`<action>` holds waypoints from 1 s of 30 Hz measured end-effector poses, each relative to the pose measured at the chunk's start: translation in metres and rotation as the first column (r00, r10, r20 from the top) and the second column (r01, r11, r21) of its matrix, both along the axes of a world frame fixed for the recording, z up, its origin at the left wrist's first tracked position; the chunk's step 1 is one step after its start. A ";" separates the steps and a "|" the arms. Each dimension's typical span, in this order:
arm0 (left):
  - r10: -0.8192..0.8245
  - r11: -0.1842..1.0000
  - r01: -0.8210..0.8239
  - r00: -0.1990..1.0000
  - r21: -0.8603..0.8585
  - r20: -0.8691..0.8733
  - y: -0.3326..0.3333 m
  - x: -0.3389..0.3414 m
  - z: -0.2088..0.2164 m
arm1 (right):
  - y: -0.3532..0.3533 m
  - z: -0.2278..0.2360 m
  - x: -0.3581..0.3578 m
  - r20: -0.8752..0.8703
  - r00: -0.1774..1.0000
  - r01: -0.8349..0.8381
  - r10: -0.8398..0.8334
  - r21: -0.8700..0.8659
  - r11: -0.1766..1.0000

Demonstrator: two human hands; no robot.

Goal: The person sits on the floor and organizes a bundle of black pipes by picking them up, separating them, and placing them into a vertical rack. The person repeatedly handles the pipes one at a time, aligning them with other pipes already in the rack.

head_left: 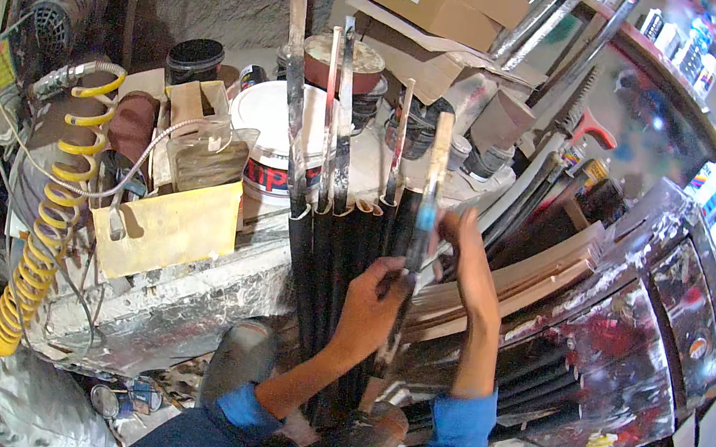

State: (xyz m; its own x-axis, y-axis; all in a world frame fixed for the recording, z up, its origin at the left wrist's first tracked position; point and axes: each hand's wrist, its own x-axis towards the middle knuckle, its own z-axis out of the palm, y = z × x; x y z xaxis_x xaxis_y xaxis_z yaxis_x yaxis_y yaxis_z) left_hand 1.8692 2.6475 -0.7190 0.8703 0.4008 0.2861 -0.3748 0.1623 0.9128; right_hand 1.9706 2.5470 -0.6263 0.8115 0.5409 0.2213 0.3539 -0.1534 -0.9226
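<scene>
A long wooden stick point(438, 157), stained with paint and marked with a blue band, stands nearly upright before me. My left hand point(371, 304) is wrapped around its lower part. My right hand point(461, 239) is bent against the stick higher up, just below the blue band; some of its fingers are hidden behind the wood. Left of the stick, several black tubes point(306, 262) stand in a bunch by my legs. Paint-marked sticks point(292, 93) poke out of their open tops.
A paint-splattered bench holds a white bucket point(262, 121), a yellowish box point(171, 233) and dark pots. A coiled yellow hose point(48, 251) hangs at left. Right are a red-handled saw point(593, 127), curved boards point(514, 293) and a stained cabinet point(625, 356). Cardboard boxes point(438, 0) sit behind.
</scene>
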 end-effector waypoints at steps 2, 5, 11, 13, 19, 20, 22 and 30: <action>0.004 0.999 -0.008 0.993 0.035 0.119 -0.011 -0.003 0.008 | -0.016 0.005 -0.023 0.401 0.916 0.130 -0.034 -0.214 0.968; -0.191 0.964 0.155 0.969 0.218 0.156 -0.018 -0.009 0.014 | -0.043 0.038 -0.035 0.695 0.678 0.441 -0.237 -0.127 0.888; -0.242 0.958 0.258 0.961 0.122 -0.131 0.002 -0.008 -0.011 | -0.067 0.103 -0.009 0.439 0.395 0.534 -0.807 0.605 0.591; -0.183 0.966 0.183 0.983 0.181 -0.018 0.009 -0.008 -0.018 | -0.056 0.101 0.004 0.478 0.500 0.501 -0.722 0.520 0.692; 0.181 0.791 -0.122 0.983 0.599 -0.038 0.038 -0.020 0.000 | -0.033 0.094 0.001 0.459 0.403 0.630 -0.792 0.488 0.604; 0.227 0.764 -0.108 0.968 0.636 -0.108 0.042 -0.018 0.008 | -0.029 0.099 -0.003 0.441 0.335 0.574 -0.832 0.605 0.552; 0.309 0.702 -0.071 0.927 0.709 -0.213 0.047 -0.009 0.021 | -0.022 0.106 -0.016 0.489 0.384 0.493 -0.784 0.609 0.621; 0.419 0.404 -0.493 0.849 0.771 0.323 0.050 0.003 0.017 | -0.019 0.125 -0.039 0.438 0.407 0.347 -0.802 0.738 0.579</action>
